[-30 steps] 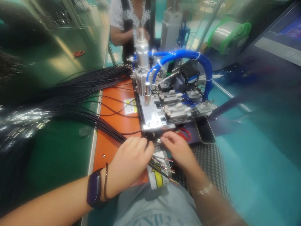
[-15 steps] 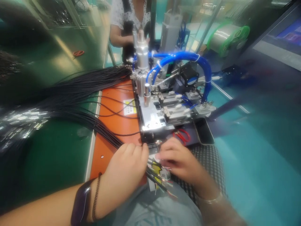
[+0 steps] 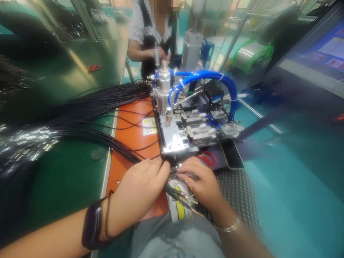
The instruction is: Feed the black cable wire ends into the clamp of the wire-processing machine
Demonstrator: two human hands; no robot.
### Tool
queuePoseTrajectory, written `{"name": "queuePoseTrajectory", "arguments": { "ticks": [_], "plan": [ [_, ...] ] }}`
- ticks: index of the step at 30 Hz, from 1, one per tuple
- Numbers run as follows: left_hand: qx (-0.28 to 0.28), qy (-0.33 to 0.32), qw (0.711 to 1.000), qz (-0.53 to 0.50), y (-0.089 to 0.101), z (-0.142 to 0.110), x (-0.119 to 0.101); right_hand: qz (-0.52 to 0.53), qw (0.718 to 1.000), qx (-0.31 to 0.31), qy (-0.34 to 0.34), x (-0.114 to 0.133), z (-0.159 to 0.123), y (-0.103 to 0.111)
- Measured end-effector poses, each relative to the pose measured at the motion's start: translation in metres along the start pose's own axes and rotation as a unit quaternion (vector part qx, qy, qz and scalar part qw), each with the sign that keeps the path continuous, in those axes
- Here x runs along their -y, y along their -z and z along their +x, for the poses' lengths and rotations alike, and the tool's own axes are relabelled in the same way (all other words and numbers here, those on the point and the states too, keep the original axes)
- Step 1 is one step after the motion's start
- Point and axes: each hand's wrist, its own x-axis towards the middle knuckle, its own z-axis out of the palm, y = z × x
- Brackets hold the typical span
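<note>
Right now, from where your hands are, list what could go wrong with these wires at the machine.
The thin wire ends beside the right hand might snag on the machine's metal edge. The long black wire bundle trailing across the orange mat could drag and pull from under the left hand. The red-handled cutters lie near the right hand and could get knocked.

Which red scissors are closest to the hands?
The red-handled scissors just past the right hand, by the machine's front edge. The other red-handled scissors lie far away on the green bench.
</note>
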Motion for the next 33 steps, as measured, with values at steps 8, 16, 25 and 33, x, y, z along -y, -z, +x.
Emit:
{"name": "queuePoseTrajectory", "arguments": {
  "ticks": [8, 16, 25, 33],
  "plan": [
    [-0.037, -0.044, 0.996, -0.072, -0.008, 0.003, -0.007, 0.011, 0.998, 0.051, 0.033, 0.006, 0.004, 0.0],
    [0.001, -0.006, 0.995, -0.104, -0.017, 0.002, -0.003, -0.027, 0.992, -0.088, -0.087, 0.004, -0.003, -0.007],
    [-0.05, 0.028, 0.995, -0.08, -0.015, -0.001, -0.003, -0.182, 0.981, 0.007, 0.064, 0.018, -0.005, -0.003],
    [-0.047, 0.02, 0.996, -0.067, -0.016, 0.0, -0.004, -0.092, 0.991, -0.081, -0.049, 0.027, -0.002, -0.01]
  ]
}}
